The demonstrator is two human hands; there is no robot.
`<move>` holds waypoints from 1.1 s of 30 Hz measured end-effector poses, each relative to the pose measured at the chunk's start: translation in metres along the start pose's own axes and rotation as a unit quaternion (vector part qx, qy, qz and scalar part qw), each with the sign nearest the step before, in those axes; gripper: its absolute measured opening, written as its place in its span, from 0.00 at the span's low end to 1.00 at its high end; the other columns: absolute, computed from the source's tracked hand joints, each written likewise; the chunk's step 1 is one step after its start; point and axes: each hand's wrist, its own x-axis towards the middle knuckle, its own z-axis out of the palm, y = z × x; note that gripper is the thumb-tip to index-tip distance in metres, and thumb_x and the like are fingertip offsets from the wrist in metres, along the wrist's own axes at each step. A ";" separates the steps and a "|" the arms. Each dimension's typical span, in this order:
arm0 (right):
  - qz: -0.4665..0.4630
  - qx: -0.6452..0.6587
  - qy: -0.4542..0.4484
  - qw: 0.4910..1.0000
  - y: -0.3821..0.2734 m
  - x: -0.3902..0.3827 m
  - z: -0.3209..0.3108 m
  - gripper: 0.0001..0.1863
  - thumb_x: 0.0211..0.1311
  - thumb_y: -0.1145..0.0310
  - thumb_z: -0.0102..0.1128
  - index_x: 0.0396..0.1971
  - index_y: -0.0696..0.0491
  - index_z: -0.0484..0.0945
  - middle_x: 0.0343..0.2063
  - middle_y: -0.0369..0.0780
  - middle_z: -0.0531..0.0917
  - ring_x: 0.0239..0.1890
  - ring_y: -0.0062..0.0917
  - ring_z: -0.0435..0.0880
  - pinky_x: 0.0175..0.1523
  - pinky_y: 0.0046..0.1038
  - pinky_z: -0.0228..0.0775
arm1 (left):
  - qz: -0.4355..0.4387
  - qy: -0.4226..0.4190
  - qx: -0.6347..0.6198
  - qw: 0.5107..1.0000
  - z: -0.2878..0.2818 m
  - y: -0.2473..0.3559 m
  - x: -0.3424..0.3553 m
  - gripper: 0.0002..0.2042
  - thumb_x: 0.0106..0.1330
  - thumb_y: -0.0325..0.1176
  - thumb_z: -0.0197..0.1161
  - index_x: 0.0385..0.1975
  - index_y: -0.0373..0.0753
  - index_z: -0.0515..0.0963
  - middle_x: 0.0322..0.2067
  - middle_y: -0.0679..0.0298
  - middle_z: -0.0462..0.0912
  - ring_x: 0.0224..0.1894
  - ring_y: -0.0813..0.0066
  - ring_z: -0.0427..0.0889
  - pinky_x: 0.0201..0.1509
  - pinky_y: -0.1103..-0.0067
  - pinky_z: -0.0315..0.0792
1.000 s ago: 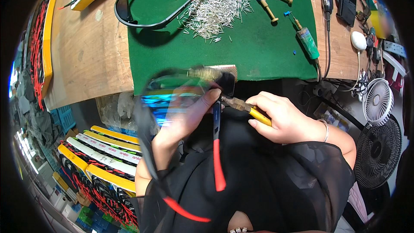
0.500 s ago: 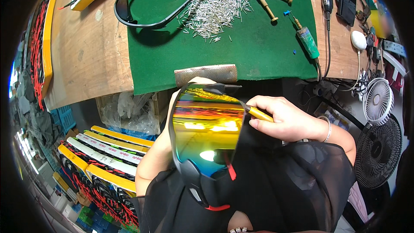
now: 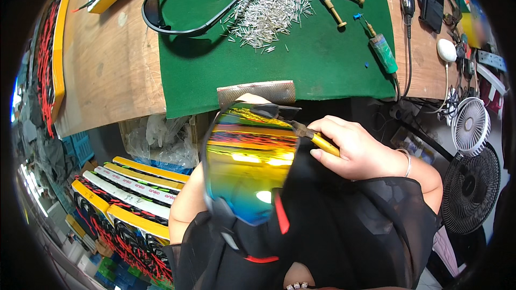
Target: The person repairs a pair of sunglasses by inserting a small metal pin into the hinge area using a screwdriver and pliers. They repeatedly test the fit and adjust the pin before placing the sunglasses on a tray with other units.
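Observation:
My left hand (image 3: 251,98) is closed on a pair of wraparound sunglasses (image 3: 250,166) with a large mirrored lens and red-tipped black temples. The lens hides most of that hand. The sunglasses are held tilted in front of my chest, just below the bench edge. In my closed right hand (image 3: 352,147) is a pair of yellow-handled pliers (image 3: 324,144). The pliers' jaws meet the upper right corner of the sunglasses by the hinge; exactly what they grip is too small to tell.
A green mat (image 3: 215,67) on the wooden bench bears a heap of small metal pins (image 3: 271,11), another black frame (image 3: 185,33), blue-handled tools (image 3: 329,5) and a green-handled tool (image 3: 382,53). A textured metal block (image 3: 258,91) sits at its edge. Fans (image 3: 470,129) stand right; trays of frames (image 3: 129,198) left.
The sunglasses have swung slightly left and turned, showing more of the red temple tip. The pliers' jaws have come up onto the lens's upper right corner.

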 end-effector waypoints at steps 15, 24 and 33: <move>0.052 0.063 -0.061 0.995 0.000 0.001 -0.006 0.15 0.51 0.68 0.55 0.38 0.59 0.69 0.29 0.45 0.74 0.33 0.36 0.74 0.39 0.30 0.67 | 0.016 0.005 0.100 0.995 0.010 0.046 -0.010 0.08 0.57 0.35 0.60 0.33 0.39 0.77 0.28 0.65 0.79 0.28 0.78 0.77 0.33 0.83 0.70; -0.134 -0.254 0.115 0.951 0.006 -0.003 0.006 0.17 0.42 0.72 0.59 0.35 0.58 0.70 0.26 0.42 0.71 0.31 0.32 0.74 0.34 0.28 0.68 | -0.114 -0.150 -0.164 0.968 -0.009 0.019 0.014 0.08 0.61 0.32 0.56 0.33 0.33 0.73 0.22 0.68 0.76 0.22 0.86 0.73 0.26 0.89 0.67; -0.027 0.027 -0.002 0.999 0.009 -0.002 0.002 0.16 0.50 0.66 0.56 0.37 0.58 0.69 0.28 0.45 0.74 0.30 0.37 0.75 0.35 0.30 0.68 | -0.012 -0.087 -0.083 0.993 -0.010 0.012 -0.004 0.09 0.61 0.31 0.52 0.39 0.37 0.72 0.35 0.64 0.75 0.41 0.78 0.73 0.46 0.82 0.66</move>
